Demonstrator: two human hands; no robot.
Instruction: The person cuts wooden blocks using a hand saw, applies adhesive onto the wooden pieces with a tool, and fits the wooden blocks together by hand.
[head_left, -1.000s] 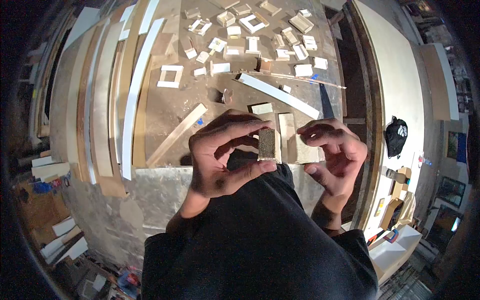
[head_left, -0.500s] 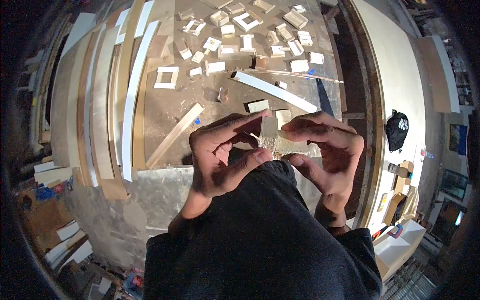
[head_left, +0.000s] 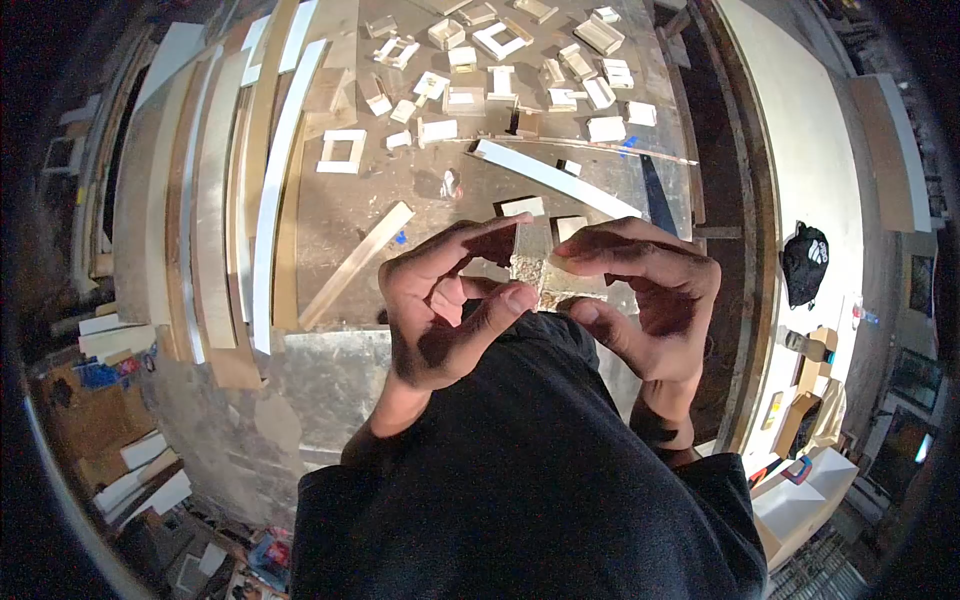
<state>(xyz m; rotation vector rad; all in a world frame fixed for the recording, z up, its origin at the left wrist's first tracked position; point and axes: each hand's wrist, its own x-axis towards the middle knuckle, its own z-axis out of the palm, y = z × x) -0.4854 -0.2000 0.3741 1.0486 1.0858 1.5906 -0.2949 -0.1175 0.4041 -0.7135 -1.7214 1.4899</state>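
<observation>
Close above my dark shirt, both hands hold small pale wooden blocks edge to edge. My left hand (head_left: 435, 300) pinches one wooden block (head_left: 530, 262) between thumb and fingertips; a coarse, grainy face shows on it. My right hand (head_left: 650, 300) is closed in a pinch on a second pale wooden block (head_left: 580, 284), partly covered by the fingers. The two pieces appear to touch, though whether they are joined I cannot tell. Just beyond the fingertips, a light wooden piece (head_left: 521, 206) and another (head_left: 569, 227) lie on the brown tabletop (head_left: 350, 225).
Several small wooden frames and boxes (head_left: 500, 40) are scattered at the table's far side. A white strip (head_left: 555, 175) and a wooden strip (head_left: 358, 264) lie nearer. Long boards (head_left: 215, 200) line the left. On the right bench rests a black cap-like item (head_left: 804, 264).
The held blocks have tilted slightly, showing more of the coarse face. Both hands keep their pinch. The whole view has shifted a little.
</observation>
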